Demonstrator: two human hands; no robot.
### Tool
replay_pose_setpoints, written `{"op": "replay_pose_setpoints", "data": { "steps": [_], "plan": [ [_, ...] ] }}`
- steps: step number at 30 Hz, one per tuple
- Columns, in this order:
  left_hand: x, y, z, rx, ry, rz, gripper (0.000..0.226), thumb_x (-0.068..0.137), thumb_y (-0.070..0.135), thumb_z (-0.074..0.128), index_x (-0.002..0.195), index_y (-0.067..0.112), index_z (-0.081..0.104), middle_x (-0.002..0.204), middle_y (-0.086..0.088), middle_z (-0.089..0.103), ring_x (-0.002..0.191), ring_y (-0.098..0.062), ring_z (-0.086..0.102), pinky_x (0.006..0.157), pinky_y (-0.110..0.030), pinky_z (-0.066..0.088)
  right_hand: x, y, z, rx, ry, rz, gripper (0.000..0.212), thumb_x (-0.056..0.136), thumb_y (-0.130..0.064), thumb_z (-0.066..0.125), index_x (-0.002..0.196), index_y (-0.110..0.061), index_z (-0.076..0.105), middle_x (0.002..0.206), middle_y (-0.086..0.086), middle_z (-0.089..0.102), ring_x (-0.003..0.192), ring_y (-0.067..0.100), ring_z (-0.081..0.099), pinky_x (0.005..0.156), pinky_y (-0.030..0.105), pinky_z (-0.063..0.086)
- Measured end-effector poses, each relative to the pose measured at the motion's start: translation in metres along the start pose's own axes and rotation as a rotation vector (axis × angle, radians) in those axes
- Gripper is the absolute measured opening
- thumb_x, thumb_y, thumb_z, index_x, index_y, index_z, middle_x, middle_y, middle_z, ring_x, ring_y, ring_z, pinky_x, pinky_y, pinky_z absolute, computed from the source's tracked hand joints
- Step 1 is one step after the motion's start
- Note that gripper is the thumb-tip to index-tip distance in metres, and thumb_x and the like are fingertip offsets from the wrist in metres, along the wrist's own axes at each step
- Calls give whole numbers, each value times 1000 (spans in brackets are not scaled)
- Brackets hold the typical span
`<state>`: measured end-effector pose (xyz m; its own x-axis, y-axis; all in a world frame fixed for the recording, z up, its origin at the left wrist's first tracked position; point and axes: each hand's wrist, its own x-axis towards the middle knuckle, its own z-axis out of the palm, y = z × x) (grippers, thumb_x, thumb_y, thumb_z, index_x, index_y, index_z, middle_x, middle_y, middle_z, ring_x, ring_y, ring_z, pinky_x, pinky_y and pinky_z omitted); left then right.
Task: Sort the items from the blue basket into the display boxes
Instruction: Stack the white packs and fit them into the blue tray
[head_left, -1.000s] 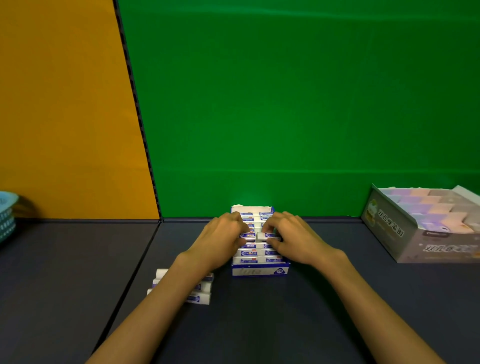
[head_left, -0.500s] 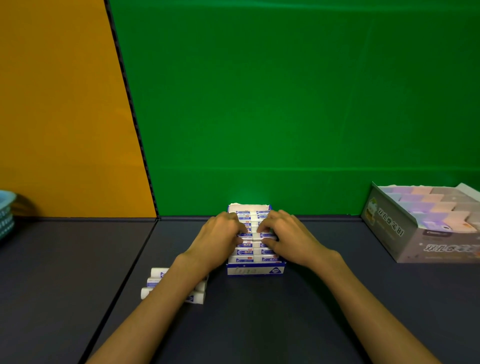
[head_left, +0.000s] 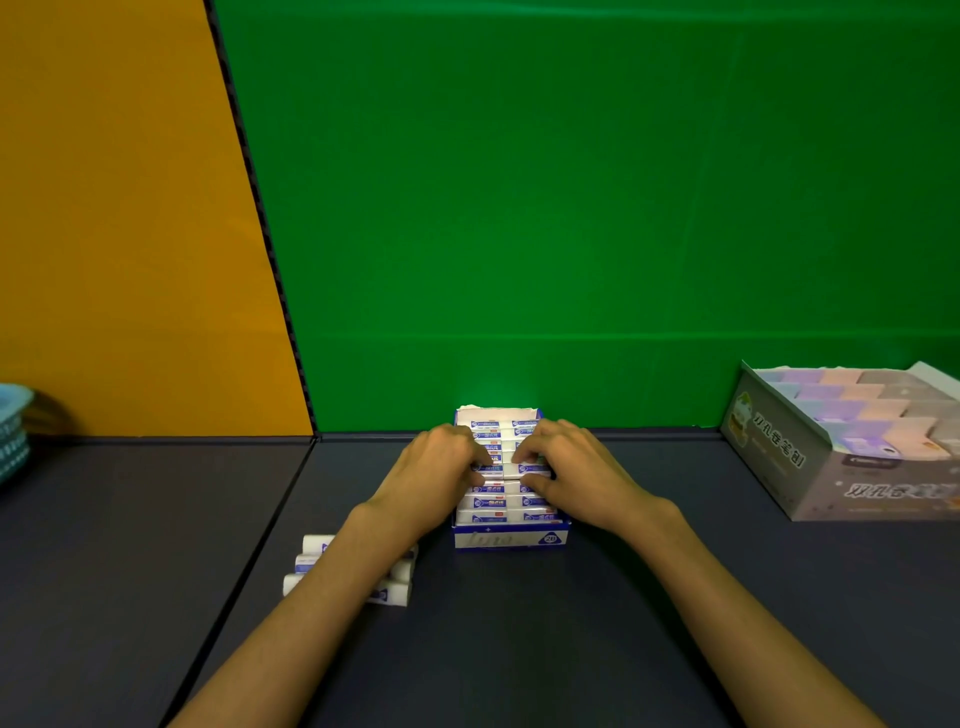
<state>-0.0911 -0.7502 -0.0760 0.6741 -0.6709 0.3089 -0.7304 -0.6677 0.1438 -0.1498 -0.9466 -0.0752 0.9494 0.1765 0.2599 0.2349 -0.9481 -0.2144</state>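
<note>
Erasers (head_left: 503, 470) light, stiff, sleeved; grip by long edges. Left hand (head_left: 441, 475), right hand (head_left: 574, 470) curled, fingertips pressing rows in display box (head_left: 511, 539); nothing lifted.

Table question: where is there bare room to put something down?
Free: the table between the eraser box and the pastel box; the left panel between the blue basket and the loose erasers. Crowded: the eraser box, where the left hand and right hand work.
</note>
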Motion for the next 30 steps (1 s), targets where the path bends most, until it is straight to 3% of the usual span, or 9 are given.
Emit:
{"op": "replay_pose_setpoints", "data": {
  "steps": [5, 12, 18, 22, 26, 30],
  "plan": [
    [-1, -2, 1, -19, 6, 17, 31, 92, 23, 68, 123, 19, 69, 119, -3, 66, 110, -20, 58, 92, -36, 50, -1, -2, -2, -22, -6, -3, 30, 94, -31, 65, 123, -24, 64, 118, -6, 58, 109, 13, 49, 92, 29, 37],
    [-19, -23, -7, -58, 65, 10, 40, 95, 52, 57, 129, 31, 61, 125, 10, 59, 114, -11, 51, 93, -34, 46, 1, -15, -2, 4, 62, -37, 28, 94, -34, 65, 121, -25, 66, 114, -8, 60, 108, 11, 49, 94, 34, 42],
    [-59, -59, -24, -109, 10, -49, 35, 95, 51, 56, 126, 35, 63, 125, 15, 62, 117, -6, 53, 99, -34, 47, 10, -55, 3, 137, 88, -170, 15, 93, -25, 67, 106, -22, 73, 105, -6, 66, 99, 12, 56, 88, 31, 46],
    [-88, -83, -36, -258, -32, -119, 28, 93, 40, 66, 119, 31, 70, 114, 15, 68, 105, 1, 60, 95, -28, 49, 20, -86, 13, 178, 55, -254, 13, 88, -24, 72, 101, -23, 74, 99, -5, 69, 93, 13, 60, 84, 32, 48],
    [-111, -97, -46, -470, -165, -181, 28, 89, 28, 73, 118, 28, 71, 104, 15, 71, 100, 3, 64, 91, -21, 52, 22, -107, 22, 190, -14, -278, 8, 87, -27, 74, 94, -25, 76, 92, -9, 69, 86, 7, 61, 81, 31, 50],
    [-120, -107, -48, -505, -220, -196, 25, 87, 26, 75, 112, 29, 71, 99, 15, 70, 96, 1, 64, 87, -20, 53, 19, -116, 28, 195, -112, -259, 6, 85, -26, 75, 91, -26, 76, 86, -11, 67, 79, 3, 60, 75, 29, 53]
  ]
}}
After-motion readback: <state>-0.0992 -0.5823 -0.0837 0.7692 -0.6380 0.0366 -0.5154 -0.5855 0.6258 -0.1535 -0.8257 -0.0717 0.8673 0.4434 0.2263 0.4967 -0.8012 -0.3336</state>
